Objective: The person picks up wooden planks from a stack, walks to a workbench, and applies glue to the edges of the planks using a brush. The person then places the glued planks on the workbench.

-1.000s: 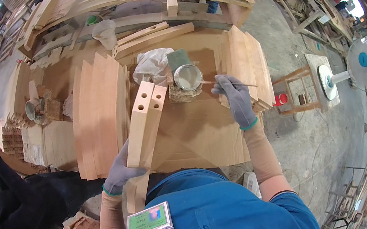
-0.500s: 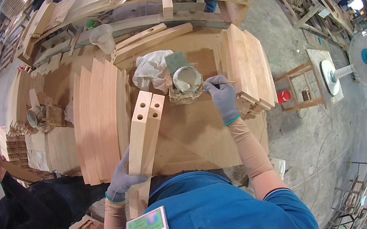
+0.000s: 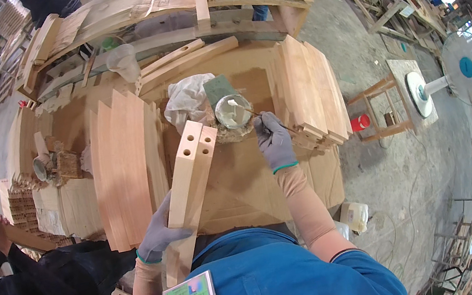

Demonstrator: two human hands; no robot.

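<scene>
Since a second ago the right hand (image 3: 275, 140) has carried its thin brush (image 3: 255, 113) to the round glue tin (image 3: 233, 111) near the bench's (image 3: 244, 201) far edge, fingers pinched on the handle; the bristle tip is hard to make out. Left hand (image 3: 157, 240) is curled around two wooden bars (image 3: 188, 176) at the near edge, each showing two holes. One white rag (image 3: 185, 101) lies beside the tin.

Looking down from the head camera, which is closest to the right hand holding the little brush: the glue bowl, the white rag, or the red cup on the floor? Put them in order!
From the right hand:
1. Glue bowl, just up and left of the hand; the brush tip reaches into it.
2. White rag, farther left, beyond the bowl.
3. Red cup, off to the right on the floor, past the stacked boards.
</scene>
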